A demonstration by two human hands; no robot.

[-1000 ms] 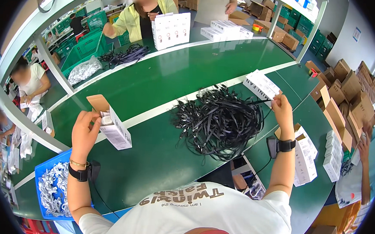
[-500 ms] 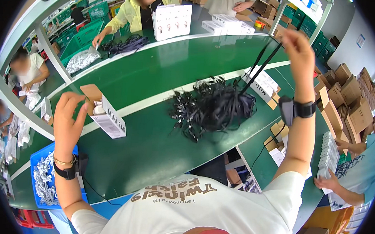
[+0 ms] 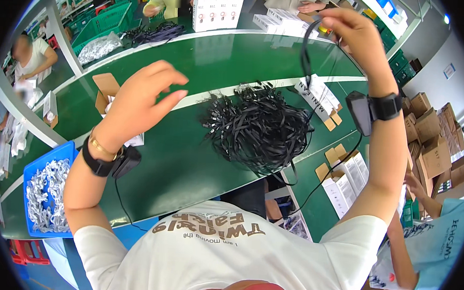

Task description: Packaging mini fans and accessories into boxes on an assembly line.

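My right hand (image 3: 350,35) is raised at the far right of the green bench, its fingers closed on a black strap (image 3: 306,49). The strap hangs in a bend beside the hand, its lower end over a white box (image 3: 318,99). Below and to the left lies a large tangled pile of black straps (image 3: 267,128), with small clips showing at its left side. My left hand (image 3: 143,95) hovers over the left part of the bench, empty, with fingers apart. It partly hides an opened box (image 3: 106,85) with a brown flap.
A blue tray (image 3: 71,152) of white and grey looped pieces sits at the left. Open white boxes (image 3: 345,185) stand at the right. Across the bench are upright white cartons (image 3: 218,12) and dark straps (image 3: 159,33). A co-worker (image 3: 440,234) is close by on the right.
My left hand has moved right, across the opened box. My right hand has shifted slightly up and left; its strap, earlier stretched taut from the pile, now hangs slack and bent.
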